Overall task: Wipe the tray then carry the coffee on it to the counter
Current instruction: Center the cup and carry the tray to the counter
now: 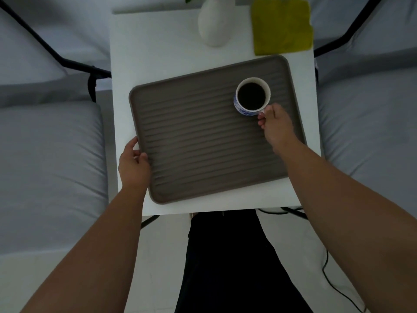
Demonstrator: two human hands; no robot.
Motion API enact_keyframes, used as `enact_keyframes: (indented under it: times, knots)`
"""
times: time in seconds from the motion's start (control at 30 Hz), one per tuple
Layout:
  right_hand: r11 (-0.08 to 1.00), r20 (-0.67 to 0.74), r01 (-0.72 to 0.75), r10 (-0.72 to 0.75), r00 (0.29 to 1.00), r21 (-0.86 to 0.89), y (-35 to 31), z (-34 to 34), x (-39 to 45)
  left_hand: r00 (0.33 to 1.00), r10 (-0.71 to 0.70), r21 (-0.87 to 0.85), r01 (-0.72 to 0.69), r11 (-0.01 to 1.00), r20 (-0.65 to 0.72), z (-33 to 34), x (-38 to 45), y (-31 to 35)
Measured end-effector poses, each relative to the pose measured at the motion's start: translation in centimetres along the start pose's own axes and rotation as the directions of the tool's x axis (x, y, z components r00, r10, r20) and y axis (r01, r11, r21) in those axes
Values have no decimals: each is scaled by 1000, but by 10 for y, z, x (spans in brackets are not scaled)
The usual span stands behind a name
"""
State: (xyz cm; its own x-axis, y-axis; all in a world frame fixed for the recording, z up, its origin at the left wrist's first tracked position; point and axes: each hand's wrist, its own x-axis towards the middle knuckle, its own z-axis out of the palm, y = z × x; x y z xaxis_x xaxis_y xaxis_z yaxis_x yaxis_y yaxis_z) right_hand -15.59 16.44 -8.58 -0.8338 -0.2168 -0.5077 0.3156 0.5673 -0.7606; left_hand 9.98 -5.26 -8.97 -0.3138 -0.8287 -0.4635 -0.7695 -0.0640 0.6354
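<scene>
A brown ribbed tray point(203, 154) lies slightly turned on a small white table point(158, 53). A blue-and-white cup point(252, 97) full of dark coffee stands on the tray's far right part. My right hand point(276, 127) pinches the cup's handle from the near right side. My left hand point(133, 162) grips the tray's left rim, thumb on top. A yellow-green cloth point(282, 28) lies flat at the table's far right corner, beyond the tray.
A white vase point(214, 21) with green leaves stands at the table's back edge, left of the cloth. Grey cushioned seats point(49, 159) with black frames flank the table on both sides. A black cable point(331, 283) runs over the floor at the lower right.
</scene>
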Motion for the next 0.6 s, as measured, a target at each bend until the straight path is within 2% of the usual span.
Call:
enact_keyframes:
  times: [0.3,0.6]
  knots:
    - [988,194,119,-98,976,-100,6,12,-12,997,70,-2,-70,998,10,-4,18,14]
    - [970,339,169,-101,935,-175,1,30,-28,996,87,14,-87,996,34,-10,23,20]
